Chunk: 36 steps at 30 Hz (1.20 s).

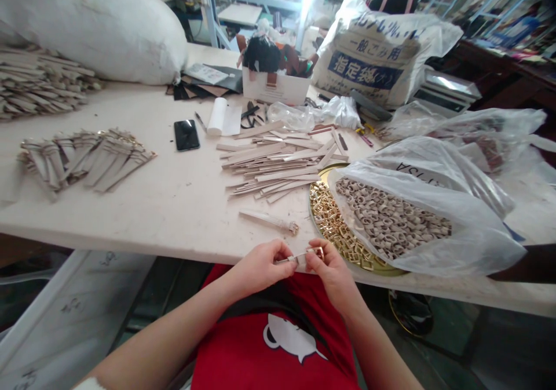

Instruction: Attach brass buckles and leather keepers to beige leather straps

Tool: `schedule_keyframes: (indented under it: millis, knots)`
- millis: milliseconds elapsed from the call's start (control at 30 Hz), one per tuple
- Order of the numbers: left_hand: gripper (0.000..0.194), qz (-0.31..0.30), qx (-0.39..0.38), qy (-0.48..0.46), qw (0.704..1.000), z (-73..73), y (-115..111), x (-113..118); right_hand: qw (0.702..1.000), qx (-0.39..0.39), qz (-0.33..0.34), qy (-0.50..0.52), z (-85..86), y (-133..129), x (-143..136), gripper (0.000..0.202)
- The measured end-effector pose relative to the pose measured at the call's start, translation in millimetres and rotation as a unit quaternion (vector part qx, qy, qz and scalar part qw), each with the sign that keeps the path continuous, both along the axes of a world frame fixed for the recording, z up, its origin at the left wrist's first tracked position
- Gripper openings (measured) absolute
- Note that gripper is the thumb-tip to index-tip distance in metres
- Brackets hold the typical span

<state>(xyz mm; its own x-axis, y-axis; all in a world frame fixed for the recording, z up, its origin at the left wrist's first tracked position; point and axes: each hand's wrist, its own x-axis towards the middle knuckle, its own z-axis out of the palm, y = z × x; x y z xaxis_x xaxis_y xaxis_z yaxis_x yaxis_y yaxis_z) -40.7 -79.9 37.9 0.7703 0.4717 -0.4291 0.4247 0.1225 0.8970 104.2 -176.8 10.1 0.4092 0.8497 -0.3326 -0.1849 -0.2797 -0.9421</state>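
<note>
Head view: beige strip (pixel 299 258), one, with gold buckle (pixel 321 253), at front edge of table (pixel 195 204); pinched by fingertips of left hand (pixel 268 266) and right hand (pixel 329 267); loose strips (pixel 278 161), piled, beyond

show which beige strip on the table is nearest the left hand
The beige strip piece with a shiny end, lying alone just beyond the left hand; the loose beige strip pile and buckled beige cluster lie farther.

Red garment (pixel 243 358), white cartoon animal print (pixel 289 335) with dark outline, dark grey fabric (pixel 254 302) above, white sleeve edge (pixel 89 385), bare forearms (pixel 182 323), bare hands (pixel 263 265)
</note>
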Motion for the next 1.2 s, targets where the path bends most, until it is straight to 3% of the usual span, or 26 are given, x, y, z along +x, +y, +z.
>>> schedule_keyframes:
  millis: [167, 367, 467, 600, 767, 1200]
  knots:
    - [0.023, 0.0, -0.059, -0.027, 0.998, -0.2, -1, 3, 0.984, -0.022, 0.084, -0.153, -1.4, -3, 5, 0.018]
    - [0.027, -0.011, -0.105, -0.022, 0.994, -5.7, 2, 3, 0.959, -0.004, 0.079, -0.273, 3.5, -7, 4, 0.011]
    - [0.029, -0.023, -0.112, -0.015, 0.993, -13.9, 3, 0, 0.954, -0.003, 0.072, -0.291, 2.2, -8, 3, 0.01]
    - [0.028, 0.016, -0.124, 0.002, 0.992, -20.5, 1, -1, 0.943, 0.0, 0.121, -0.309, 0.9, -9, 3, 0.007]
    - [0.027, 0.04, -0.141, -0.002, 0.989, -15.7, -7, 3, 0.937, 0.018, 0.177, -0.301, 5.5, -15, 8, 0.007]
    - [0.028, -0.01, -0.086, 0.02, 0.996, -12.3, -11, -2, 0.906, 0.026, 0.278, -0.317, 24.8, -11, 11, 0.011]
